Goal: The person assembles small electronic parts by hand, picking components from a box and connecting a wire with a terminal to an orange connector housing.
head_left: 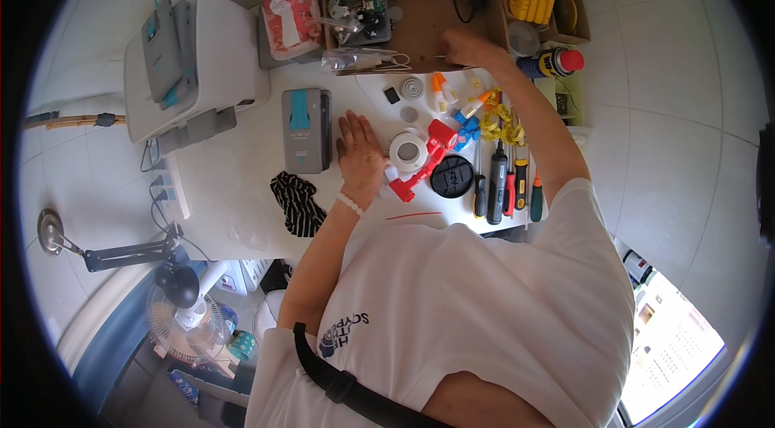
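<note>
My left hand (361,157) lies flat on the white table, fingers stretched out and holding nothing. Close beside it are a white ring-shaped roll (408,152) and a red plastic tool (425,164) with a white end. A grey pouch-like case (305,131) with a teal band lies to the left of the fingers. My right hand (470,48) reaches over the front edge of an open cardboard box (420,16). Its fingers bend down into the box; their tips are hidden, so I cannot make out whether they grip anything.
Several screwdrivers (496,186) lie at the right, beside a round black lid (451,177) and a yellow tape measure strip (500,125). A striped black cloth (299,203) is near the front edge. A white printer (234,65) stands at the left; a spray can (549,63) stands right of the box.
</note>
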`<state>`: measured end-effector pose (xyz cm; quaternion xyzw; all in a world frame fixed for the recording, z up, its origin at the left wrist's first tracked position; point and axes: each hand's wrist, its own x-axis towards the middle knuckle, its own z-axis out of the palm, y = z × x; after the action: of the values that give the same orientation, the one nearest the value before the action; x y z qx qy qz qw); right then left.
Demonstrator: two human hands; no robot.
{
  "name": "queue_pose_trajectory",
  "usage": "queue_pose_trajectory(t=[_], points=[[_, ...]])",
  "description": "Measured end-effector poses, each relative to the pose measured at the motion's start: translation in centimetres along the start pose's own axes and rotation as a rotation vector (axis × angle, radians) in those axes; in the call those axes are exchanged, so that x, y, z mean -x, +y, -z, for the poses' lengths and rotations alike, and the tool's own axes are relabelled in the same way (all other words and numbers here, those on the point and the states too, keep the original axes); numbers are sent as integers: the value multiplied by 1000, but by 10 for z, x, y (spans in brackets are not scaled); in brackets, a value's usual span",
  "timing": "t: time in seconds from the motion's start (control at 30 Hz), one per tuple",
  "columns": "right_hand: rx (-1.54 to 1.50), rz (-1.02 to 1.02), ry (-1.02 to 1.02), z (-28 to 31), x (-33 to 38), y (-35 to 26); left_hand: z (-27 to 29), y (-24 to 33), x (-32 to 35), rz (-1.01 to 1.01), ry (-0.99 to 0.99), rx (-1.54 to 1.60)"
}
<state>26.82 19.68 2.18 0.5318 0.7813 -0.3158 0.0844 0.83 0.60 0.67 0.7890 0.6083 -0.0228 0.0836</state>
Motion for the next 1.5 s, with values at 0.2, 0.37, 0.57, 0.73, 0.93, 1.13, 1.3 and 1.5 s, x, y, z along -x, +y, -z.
queue_pose_trajectory(t=[0.2, 0.37, 0.57, 0.73, 0.93, 1.13, 1.3, 1.5], points=[[-1002, 9, -72, 27, 22, -12, -3, -1, 1, 7, 39, 14], [-1755, 175, 36, 44, 58, -61, 2, 0, 1, -10, 52, -14], [-1961, 324, 142, 52, 85, -103, -1, -1, 2, -13, 67, 29], [-2025, 372, 291, 52, 105, -126, 14, -1, 2, -41, 22, 65], [-2074, 418, 377, 53, 135, -154, 19, -28, -7, -101, -82, 298], [-2058, 426, 453, 46, 167, -171, 107, -8, 0, -177, 259, 517], [-2061, 460, 434, 39, 189, -191, 205, 32, 24, -330, 612, 782], [-2033, 512, 418, 28, 220, -212, 233, 50, 41, -624, 806, 753]])
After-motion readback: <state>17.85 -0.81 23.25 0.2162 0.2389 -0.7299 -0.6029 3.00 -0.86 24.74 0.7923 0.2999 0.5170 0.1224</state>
